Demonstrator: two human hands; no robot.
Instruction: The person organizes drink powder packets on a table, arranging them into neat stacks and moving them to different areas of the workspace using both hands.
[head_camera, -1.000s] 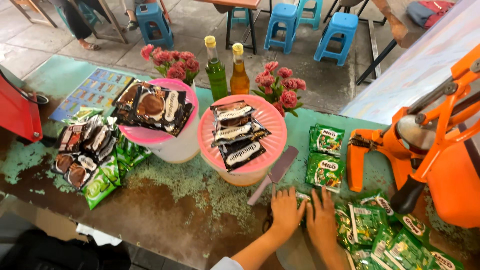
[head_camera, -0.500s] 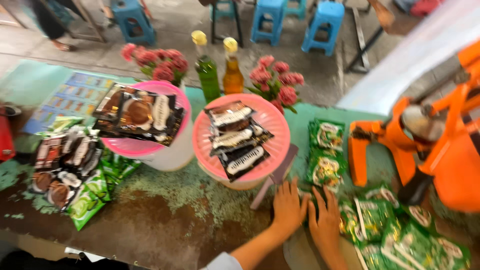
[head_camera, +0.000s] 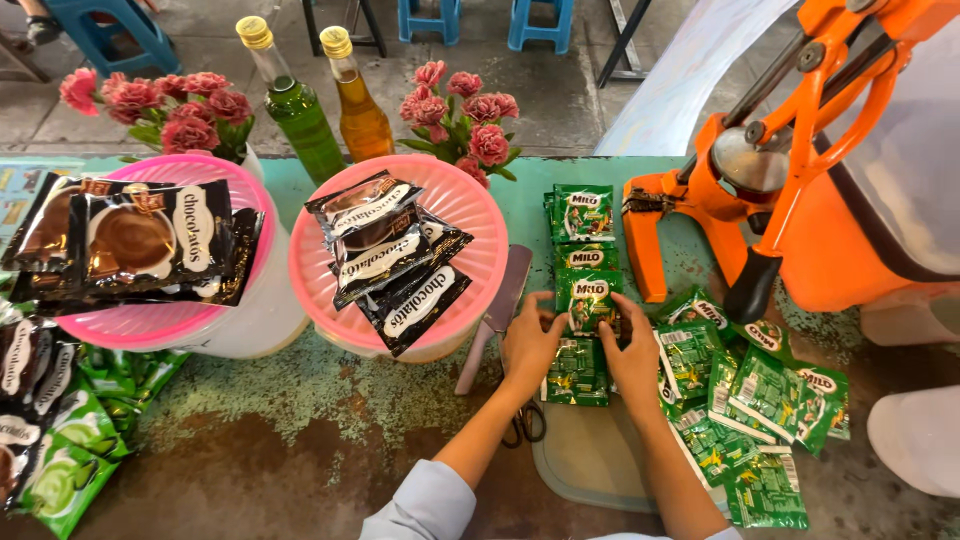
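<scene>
Both hands have slid forward since the earlier frame, off the loose heap at the near edge and onto a single green sachet (head_camera: 588, 303), and my view has dropped closer to the table. Now the left hand (head_camera: 528, 345) pinches the sachet's left edge with thumb and fingers while the right hand (head_camera: 634, 352) pinches its right edge, so the packet is held flat between them, just above a small stack of green sachets (head_camera: 577, 372) lying on the table. It sits in line with two more sachets (head_camera: 583, 212) laid in a column toward the far edge, beside the orange press (head_camera: 800, 190). To my right a scattered pile (head_camera: 745, 410) of the same packets spreads over a pale tray (head_camera: 590, 460). A knife (head_camera: 497, 310) rests against the pink plate (head_camera: 470, 215) of dark sachets, and scissors (head_camera: 524, 425) lie half hidden under my left wrist. I judge the step in hand to be squaring this packet into the row. Next it wants a level lowering, edges matched to the packet beyond, both pinches let go together, and then a reach right for another from the pile, taking care not to nudge the knife.
</scene>
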